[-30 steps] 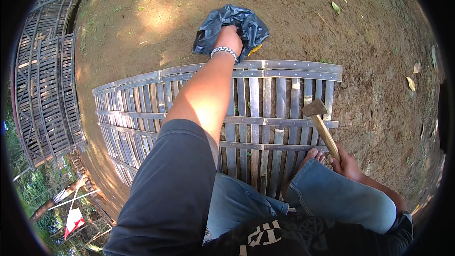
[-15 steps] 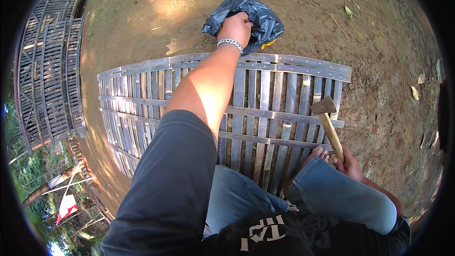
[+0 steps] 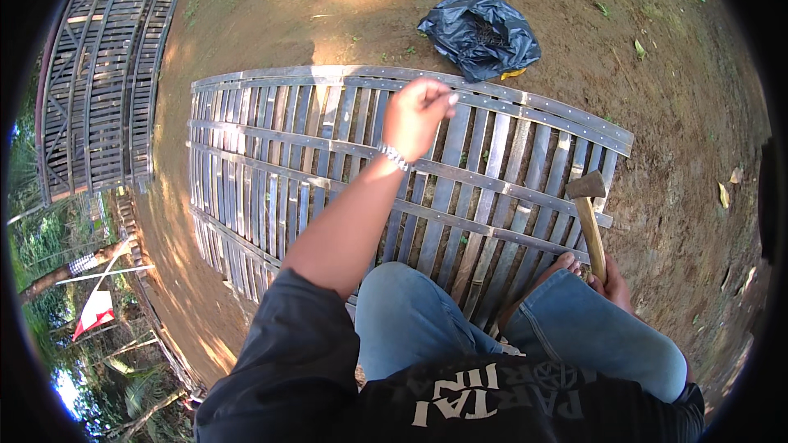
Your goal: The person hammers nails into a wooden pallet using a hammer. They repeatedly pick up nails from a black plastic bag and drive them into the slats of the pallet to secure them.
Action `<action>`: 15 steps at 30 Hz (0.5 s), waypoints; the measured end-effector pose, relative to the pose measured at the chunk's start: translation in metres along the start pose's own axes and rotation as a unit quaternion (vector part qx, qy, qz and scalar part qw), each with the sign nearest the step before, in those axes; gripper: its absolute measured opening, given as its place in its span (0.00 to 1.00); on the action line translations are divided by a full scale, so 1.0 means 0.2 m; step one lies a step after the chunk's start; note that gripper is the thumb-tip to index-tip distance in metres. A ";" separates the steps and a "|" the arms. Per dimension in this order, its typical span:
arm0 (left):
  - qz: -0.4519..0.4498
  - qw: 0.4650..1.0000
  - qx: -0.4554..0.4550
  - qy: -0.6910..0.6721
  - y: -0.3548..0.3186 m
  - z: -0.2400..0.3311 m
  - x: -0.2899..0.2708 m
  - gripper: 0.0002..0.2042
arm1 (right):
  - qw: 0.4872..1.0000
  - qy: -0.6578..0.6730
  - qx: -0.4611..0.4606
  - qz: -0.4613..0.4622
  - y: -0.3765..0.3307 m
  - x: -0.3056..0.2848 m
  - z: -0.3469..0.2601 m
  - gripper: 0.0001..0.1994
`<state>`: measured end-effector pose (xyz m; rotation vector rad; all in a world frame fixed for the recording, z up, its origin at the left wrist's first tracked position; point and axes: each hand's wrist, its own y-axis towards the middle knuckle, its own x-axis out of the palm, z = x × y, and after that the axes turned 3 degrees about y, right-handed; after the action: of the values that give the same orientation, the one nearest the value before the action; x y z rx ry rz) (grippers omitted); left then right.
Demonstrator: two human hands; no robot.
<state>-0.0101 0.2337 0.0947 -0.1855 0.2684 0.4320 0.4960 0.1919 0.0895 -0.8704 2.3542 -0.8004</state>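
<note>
My left hand (image 3: pixel 417 119) is raised over the far edge of a slatted bamboo panel (image 3: pixel 328 146). Its fingers are pinched together, and whatever they hold is too small or hidden to make out. Just beyond the panel, a crumpled black plastic bag (image 3: pixel 483 37) lies on the soil with its mouth gaping; dark, thin pieces inside are too fine to name. By my right knee, my right hand (image 3: pixel 614 283) grips the wooden handle of a hatchet (image 3: pixel 588 217), its rusty head upward above the panel's right end.
My bare foot (image 3: pixel 562 267) rests at the panel's near right edge, beside my bent knees in jeans. Bare brown soil (image 3: pixel 698 131) surrounds the panel. At the far left stands another slatted bamboo structure (image 3: pixel 94 90); a red and white flag (image 3: pixel 94 314) hangs below it.
My left hand has come out of the black bag and back toward me over the panel, its fingers pinched. The right hand keeps its grip on the hatchet. The view has shifted slightly.
</note>
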 end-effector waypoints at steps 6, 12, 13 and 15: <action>0.046 0.966 -0.239 -0.084 -0.73 -0.31 -0.29 0.07 | 0.993 -0.103 0.032 -0.038 0.03 -0.06 -0.12 0.27; 0.005 0.952 -0.303 -0.049 -1.05 -0.50 -0.41 0.07 | 0.970 -0.233 0.030 -0.062 0.06 -0.17 -0.31 0.30; 0.003 0.953 -0.300 -0.047 -1.06 -0.50 -0.41 0.08 | 0.968 -0.243 0.014 -0.063 0.05 -0.17 -0.36 0.30; -0.002 0.955 -0.292 -0.042 -1.06 -0.48 -0.40 0.09 | 0.957 -0.279 0.011 -0.079 0.08 -0.15 -0.48 0.29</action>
<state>-0.0085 -0.0090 0.0534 -0.7459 0.0482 0.5069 0.4503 0.2568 0.1537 -1.1152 1.7936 -0.5440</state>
